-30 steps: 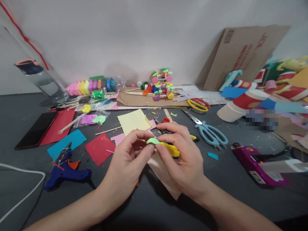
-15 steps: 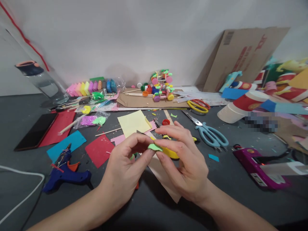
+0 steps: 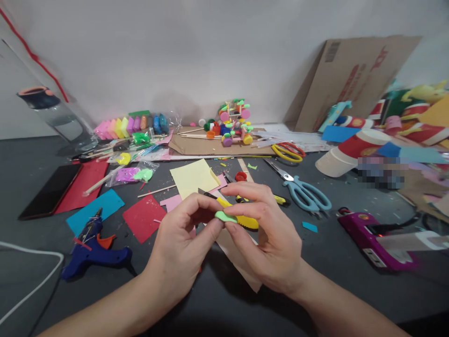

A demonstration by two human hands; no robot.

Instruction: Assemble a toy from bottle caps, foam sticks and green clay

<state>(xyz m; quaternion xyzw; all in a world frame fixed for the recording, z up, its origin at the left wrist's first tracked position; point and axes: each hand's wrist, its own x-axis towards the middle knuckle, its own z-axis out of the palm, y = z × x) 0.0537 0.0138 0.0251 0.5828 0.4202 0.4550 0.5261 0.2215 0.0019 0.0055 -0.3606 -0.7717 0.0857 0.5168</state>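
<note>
A small flattened lump of light green modelling clay (image 3: 225,216) is pinched between both hands, above the dark table. My left hand (image 3: 187,234) grips its left end with thumb and index finger. On the other end press the thumb and index finger of my right hand (image 3: 268,234). Behind and under the fingers lies a yellow utility knife (image 3: 247,221), partly hidden. Below the hands is a pale strip of paper or card (image 3: 238,262). A pale yellow paper sheet (image 3: 191,177) and pink paper scraps (image 3: 171,202) lie just beyond them.
Blue-handled scissors (image 3: 298,189) and a purple device (image 3: 373,238) are on the right. To the left lie a blue glue gun (image 3: 94,248), red paper (image 3: 143,219) and a phone (image 3: 51,192). A colourful clay model (image 3: 236,122) stands at the back, near cardboard (image 3: 358,84).
The green clay looks flatter and more elongated, with both hands still pinching it. The view has shifted slightly, and more of the yellow knife shows.
</note>
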